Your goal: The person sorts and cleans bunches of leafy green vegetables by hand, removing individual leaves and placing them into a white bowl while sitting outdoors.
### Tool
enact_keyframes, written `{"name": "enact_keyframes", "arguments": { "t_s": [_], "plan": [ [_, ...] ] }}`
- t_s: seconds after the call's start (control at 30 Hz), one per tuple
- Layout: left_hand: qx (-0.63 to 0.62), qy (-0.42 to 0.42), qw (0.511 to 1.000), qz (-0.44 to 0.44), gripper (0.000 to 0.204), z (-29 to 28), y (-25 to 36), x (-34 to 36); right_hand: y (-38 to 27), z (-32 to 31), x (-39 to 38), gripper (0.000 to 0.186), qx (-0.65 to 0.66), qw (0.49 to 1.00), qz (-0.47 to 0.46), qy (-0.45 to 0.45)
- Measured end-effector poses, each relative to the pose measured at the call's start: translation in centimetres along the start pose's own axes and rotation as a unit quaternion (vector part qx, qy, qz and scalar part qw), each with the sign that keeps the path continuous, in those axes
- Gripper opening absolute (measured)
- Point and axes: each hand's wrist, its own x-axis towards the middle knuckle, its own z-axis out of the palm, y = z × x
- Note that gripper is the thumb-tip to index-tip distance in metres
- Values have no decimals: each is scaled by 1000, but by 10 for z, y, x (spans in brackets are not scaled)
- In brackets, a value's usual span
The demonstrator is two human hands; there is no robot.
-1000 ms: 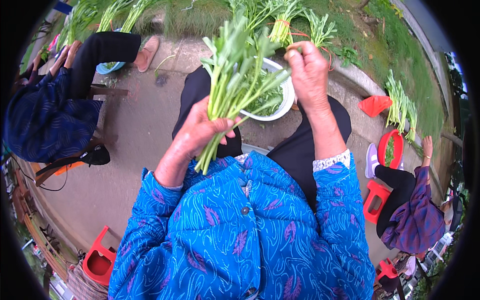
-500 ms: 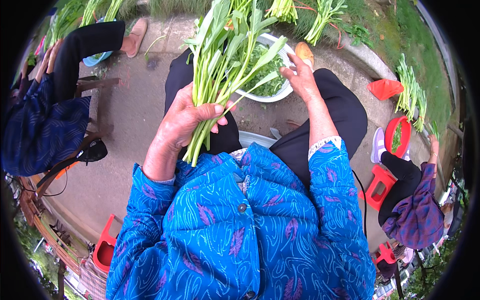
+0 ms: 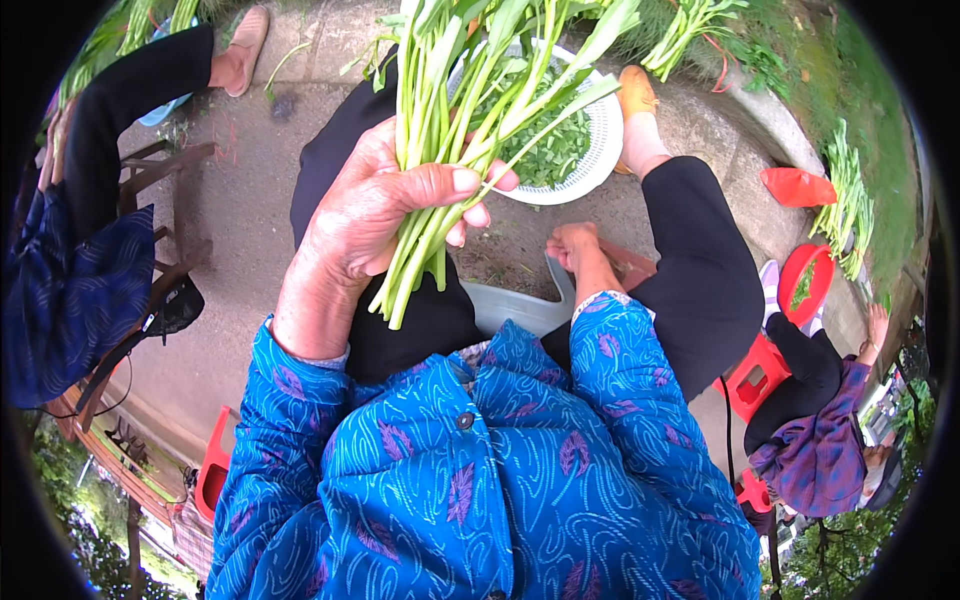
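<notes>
My left hand is closed around a bunch of long-stemmed leafy greens, thumb across the stems. Their cut ends point down toward my lap and the leaves reach up past the top edge. Just beyond them on the ground stands a white plastic basket holding loose green leaves. Between my knees, my right hand is low with its fingers curled together; whatever is in them, if anything, is hidden. Beside it are a flat reddish-brown piece and the pale grey-blue stool.
At the right are bundled greens, a red bag, a red basin and a red stool by a seated person. Another person sits at the left. More tied greens lie along the kerb.
My right hand has left the basket's rim, come down and toward me between my knees, and its fingers have curled in. The left hand still grips the greens. The whole view has shifted slightly.
</notes>
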Motion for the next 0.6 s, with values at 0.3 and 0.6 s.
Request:
{"name": "enact_keyframes", "arguments": {
  "t_s": [0.3, 0.6],
  "plan": [
    [-17, 155, 988, 1, 43, 4, 2, 26, 12, 59, 56, 20, 7, 993, -110, 52],
    [-38, 160, 986, -18, 56, 4, 5, 37, 22, 83, 103, 40, -190, 953, -177, 155]
  ]
}}
